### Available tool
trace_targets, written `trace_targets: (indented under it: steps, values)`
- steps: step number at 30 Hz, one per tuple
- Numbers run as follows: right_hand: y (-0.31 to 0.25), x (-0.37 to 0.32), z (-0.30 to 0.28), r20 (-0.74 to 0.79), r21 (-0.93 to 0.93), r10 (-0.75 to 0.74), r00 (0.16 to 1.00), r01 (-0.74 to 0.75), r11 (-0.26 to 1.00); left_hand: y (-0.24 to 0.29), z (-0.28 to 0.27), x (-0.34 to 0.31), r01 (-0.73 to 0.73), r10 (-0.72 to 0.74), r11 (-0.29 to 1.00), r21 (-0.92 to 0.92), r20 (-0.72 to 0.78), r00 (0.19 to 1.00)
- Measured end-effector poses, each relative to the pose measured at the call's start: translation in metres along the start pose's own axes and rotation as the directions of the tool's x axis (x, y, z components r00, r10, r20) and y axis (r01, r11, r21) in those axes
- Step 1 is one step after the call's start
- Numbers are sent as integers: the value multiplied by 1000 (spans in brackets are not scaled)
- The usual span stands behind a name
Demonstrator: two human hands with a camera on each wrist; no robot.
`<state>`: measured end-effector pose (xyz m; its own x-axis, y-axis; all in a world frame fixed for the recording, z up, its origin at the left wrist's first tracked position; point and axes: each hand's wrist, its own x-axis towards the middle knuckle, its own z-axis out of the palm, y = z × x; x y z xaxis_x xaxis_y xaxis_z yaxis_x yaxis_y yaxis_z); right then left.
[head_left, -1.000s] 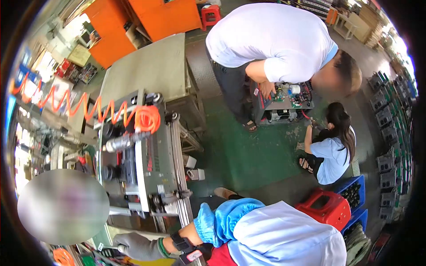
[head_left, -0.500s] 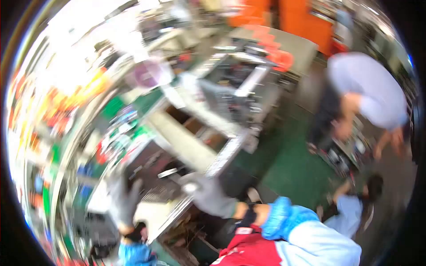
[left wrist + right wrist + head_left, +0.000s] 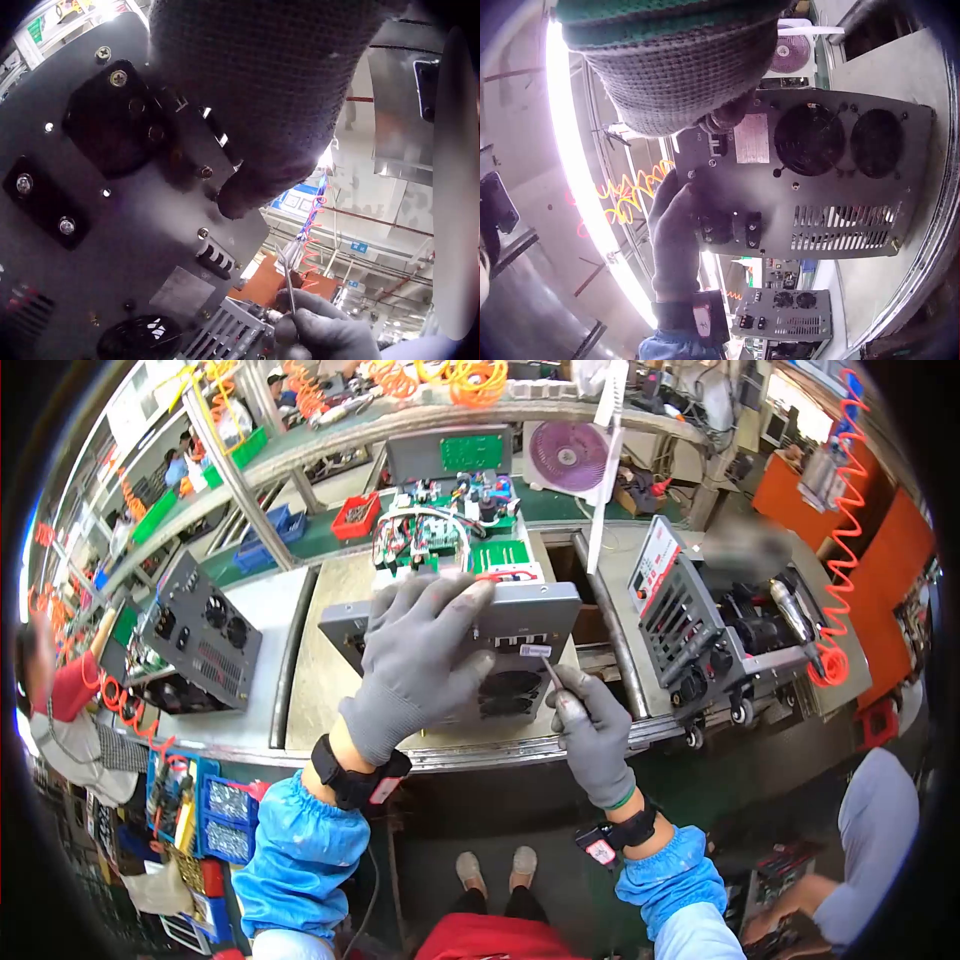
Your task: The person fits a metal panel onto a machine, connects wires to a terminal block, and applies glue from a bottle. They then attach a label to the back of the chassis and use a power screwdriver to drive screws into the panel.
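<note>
In the head view, a grey machine housing [image 3: 535, 622] stands on the bench with its fan panel facing me. My gloved left hand [image 3: 420, 655] grips its upper edge, fingers over the rim and thumb on the panel face. To the right of it, my gloved right hand [image 3: 597, 735] holds a slim metal tool [image 3: 553, 678] by the handle, its tip up near the white label [image 3: 535, 651]. In the left wrist view, the thin tool shaft [image 3: 290, 289] rises from the right fingers. Green circuit boards [image 3: 500, 555] and wiring lie behind the panel.
Another machine [image 3: 665, 585] with casters stands at the right, and a third [image 3: 205, 630] at the left. Behind are a red bin [image 3: 356, 517] and a purple fan [image 3: 570, 456]. Blue bins of parts [image 3: 228, 818] sit at lower left. A coiled orange hose [image 3: 850, 575] hangs at right.
The head view has swung from the floor area with two people round to the bench. My left hand has come onto the machine housing, and my right hand is now beside it with the tool.
</note>
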<state>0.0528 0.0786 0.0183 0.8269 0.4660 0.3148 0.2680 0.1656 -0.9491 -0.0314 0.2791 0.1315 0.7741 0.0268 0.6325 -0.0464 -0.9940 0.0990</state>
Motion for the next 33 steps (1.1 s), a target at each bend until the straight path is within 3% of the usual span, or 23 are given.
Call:
trace_targets:
  steps: [4, 7, 17, 26, 33]
  values:
    - [7, 21, 1, 40, 39, -16, 999, 14, 999, 5, 15, -2, 0, 8, 995, 99, -81, 997]
    - [7, 30, 4, 50, 101, -26, 998, 21, 995, 3, 20, -2, 19, -12, 997, 76, -88, 996]
    - [26, 45, -2, 94, 28, -207, 974, 206, 978, 4, 27, -1, 47, -35, 989, 138, -89, 995]
    - [24, 47, -3, 99, 48, -155, 983, 151, 987, 5, 31, 2, 69, -50, 981, 183, -108, 993]
    - [27, 48, -3, 92, 2, -211, 973, 212, 977, 4, 37, 5, 71, -46, 985, 155, -164, 985]
